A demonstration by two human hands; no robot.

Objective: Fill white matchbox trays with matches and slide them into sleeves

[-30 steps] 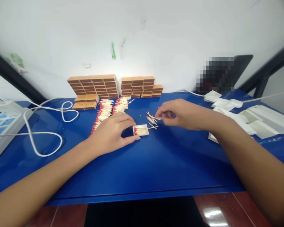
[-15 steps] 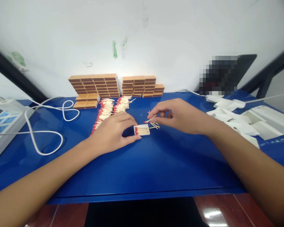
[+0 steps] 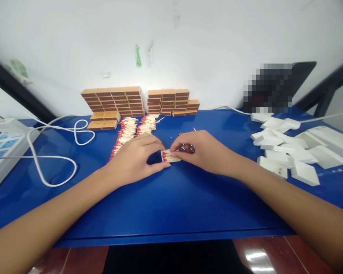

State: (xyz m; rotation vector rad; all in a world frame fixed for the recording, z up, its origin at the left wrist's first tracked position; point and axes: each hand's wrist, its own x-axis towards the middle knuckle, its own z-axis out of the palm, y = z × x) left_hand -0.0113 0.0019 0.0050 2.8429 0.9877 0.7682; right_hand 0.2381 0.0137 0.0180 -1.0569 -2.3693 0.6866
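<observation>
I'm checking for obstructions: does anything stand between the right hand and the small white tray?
Nothing visible does: the right hand has its fingers over the open tray, at the matches inside.

I count one left hand [image 3: 137, 154], one right hand [image 3: 201, 152], one small white rectangular tray [image 3: 175, 161], two long piles of red-headed wooden matches [image 3: 127, 131], two stacks of orange-brown cardboard matchboxes [image 3: 114, 102] and one white power strip [image 3: 15, 154]; overlapping white box-like pieces [image 3: 304, 172] are several.

Indoor workspace: desk [image 3: 177, 205], power strip [image 3: 6, 146]
</observation>
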